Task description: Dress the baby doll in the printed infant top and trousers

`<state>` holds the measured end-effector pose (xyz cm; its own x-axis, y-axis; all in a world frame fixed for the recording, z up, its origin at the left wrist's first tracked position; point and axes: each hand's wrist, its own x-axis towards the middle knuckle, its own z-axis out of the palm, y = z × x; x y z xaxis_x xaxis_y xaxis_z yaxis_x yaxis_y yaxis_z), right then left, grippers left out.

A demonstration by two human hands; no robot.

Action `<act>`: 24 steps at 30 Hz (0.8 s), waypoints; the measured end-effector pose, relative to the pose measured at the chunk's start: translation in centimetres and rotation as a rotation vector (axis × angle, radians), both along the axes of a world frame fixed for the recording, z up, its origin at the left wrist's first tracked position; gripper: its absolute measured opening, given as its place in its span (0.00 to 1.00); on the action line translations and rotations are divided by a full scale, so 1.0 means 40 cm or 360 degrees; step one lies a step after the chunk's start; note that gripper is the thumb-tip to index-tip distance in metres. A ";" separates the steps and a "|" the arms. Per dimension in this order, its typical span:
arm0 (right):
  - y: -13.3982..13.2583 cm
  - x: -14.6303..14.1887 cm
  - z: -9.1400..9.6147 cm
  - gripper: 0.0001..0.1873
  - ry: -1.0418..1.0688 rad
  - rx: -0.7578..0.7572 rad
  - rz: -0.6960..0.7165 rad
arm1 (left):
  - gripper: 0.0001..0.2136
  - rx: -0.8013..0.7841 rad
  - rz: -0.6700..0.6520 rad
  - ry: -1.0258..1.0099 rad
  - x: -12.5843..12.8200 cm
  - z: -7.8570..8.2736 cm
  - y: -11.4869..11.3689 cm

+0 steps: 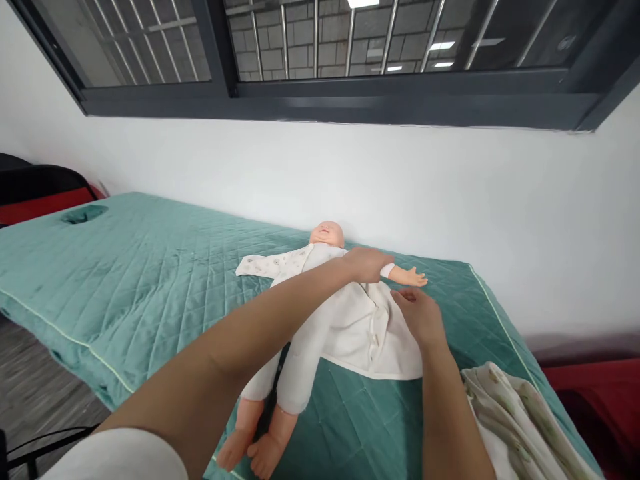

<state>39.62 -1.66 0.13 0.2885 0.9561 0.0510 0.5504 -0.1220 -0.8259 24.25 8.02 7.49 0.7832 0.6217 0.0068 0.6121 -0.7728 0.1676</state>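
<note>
A baby doll (327, 235) lies on its back in white clothes, head toward the wall and bare feet toward me. My left hand (369, 265) is closed round its arm, on the right side of the picture; the doll's small hand (413, 277) sticks out beyond a white cuff. A white baby jacket (350, 330) is spread out beside the doll, and its printed sleeve (263, 265) covers the other arm. Just below the doll's hand, my right hand (419, 313) has its fingertips pinched at the jacket's edge; the exact grip is partly hidden.
A green quilted cover (165, 267) lies over the bed, which has a face hole (85, 213) at the left. Folded patterned cloth (515, 420) sits at the lower right. Behind are a white wall (425, 187) and a barred window (325, 40). Red items (595, 387) stand beyond the right edge.
</note>
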 end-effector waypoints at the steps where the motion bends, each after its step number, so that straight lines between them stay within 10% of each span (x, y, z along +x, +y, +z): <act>1: 0.006 0.015 -0.010 0.15 -0.0174 -0.0074 -0.0109 | 0.13 0.0006 0.0007 0.0012 -0.001 0.000 -0.002; 9: 0.017 0.011 -0.037 0.15 -0.0631 -0.0498 -0.0076 | 0.14 0.0145 -0.0040 0.0173 0.000 -0.014 -0.021; 24: 0.003 0.006 -0.026 0.17 -0.0854 -0.0436 -0.0159 | 0.14 0.0194 -0.0032 0.0155 0.003 -0.035 -0.017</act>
